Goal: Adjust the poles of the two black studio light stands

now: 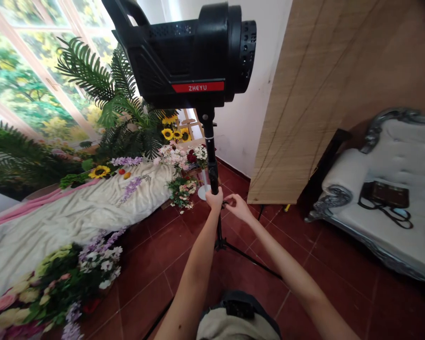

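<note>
A black studio light (177,61) with a red label is mounted on top of a black light stand (212,163), right in front of me. My left hand (215,199) is wrapped round the stand's pole, well below the light. Beside it, my right hand (238,207) pinches a small dark knob (225,204) on the side of the pole; the fingers partly cover it. Below my hands the stand's legs (251,259) spread over the red tiled floor (184,264).
On the left, a cream cloth (141,189) with flowers (74,274) lies below palm leaves (88,71) and a window (21,66). To the right hangs a bamboo blind (286,108), then a white tufted sofa (400,141) with a dark brown bag (389,194).
</note>
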Demonstrator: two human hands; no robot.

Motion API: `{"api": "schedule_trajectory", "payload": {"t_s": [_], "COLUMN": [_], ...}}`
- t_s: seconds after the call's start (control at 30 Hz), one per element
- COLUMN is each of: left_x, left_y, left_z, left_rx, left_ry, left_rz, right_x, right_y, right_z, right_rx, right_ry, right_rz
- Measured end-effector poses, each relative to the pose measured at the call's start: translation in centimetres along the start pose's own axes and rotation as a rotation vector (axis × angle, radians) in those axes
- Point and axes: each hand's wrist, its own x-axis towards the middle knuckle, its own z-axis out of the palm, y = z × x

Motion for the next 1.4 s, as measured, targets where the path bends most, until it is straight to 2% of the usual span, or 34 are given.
{"api": "schedule_trajectory", "payload": {"t_s": [0.1, 0.23, 0.3, 0.37, 0.5, 0.63, 0.77, 0.87, 1.07, 1.2, 1.4], "left_x": [0.1, 0.2, 0.2, 0.3, 0.4, 0.1, -0.2, -0.1, 0.2, 0.0, -0.1], "left_y": [-0.3, -0.6, -0.6, -0.6, -0.5, -0.6, -1.2, -2.0, -3.5, -4.2, -4.8], "left_z": [-0.1, -0.1, -0.1, -0.1, -0.4, -1.6, -2.6, -2.7, -2.4, -2.2, -1.8], "left_rx": [0.006, -0.008, -0.026, -0.035, -0.010, -0.035, -0.134, -0.164, -0.164, -0.220, -0.321], "left_ry": [-0.037, -0.065, -0.059, -0.043, -0.051, -0.171, -0.312, -0.365, -0.392, -0.385, -0.423], "left_rz": [-0.015, -0.034, -0.043, -0.040, -0.001, 0.085, 0.193, 0.176, 0.106, 0.110, 0.095], "right_x": [2.1, 5.6, 7.0, 8.0, 9.5, 10.2, 10.5, 10.5, 10.3, 9.8, 8.0], "right_y": [-4.1, -10.5, -12.6, -13.4, -12.9, -12.5, -12.9, -13.4, -14.0, -12.7, -8.5], "right_z": [-0.1, 1.0, 1.8, 2.3, 2.3, 1.8, 1.8, 2.0, 2.6, 2.8, 3.8], "right_rx": [0.101, 0.127, 0.055, -0.013, -0.071, -0.060, -0.086, -0.136, -0.191, -0.197, -0.204], "right_ry": [0.049, 0.060, 0.034, 0.013, -0.018, -0.067, -0.055, -0.009, 0.121, 0.077, 0.039], "right_rz": [-0.103, -0.346, -0.434, -0.474, -0.530, -0.593, -0.579, -0.546, -0.468, -0.446, -0.406]}}
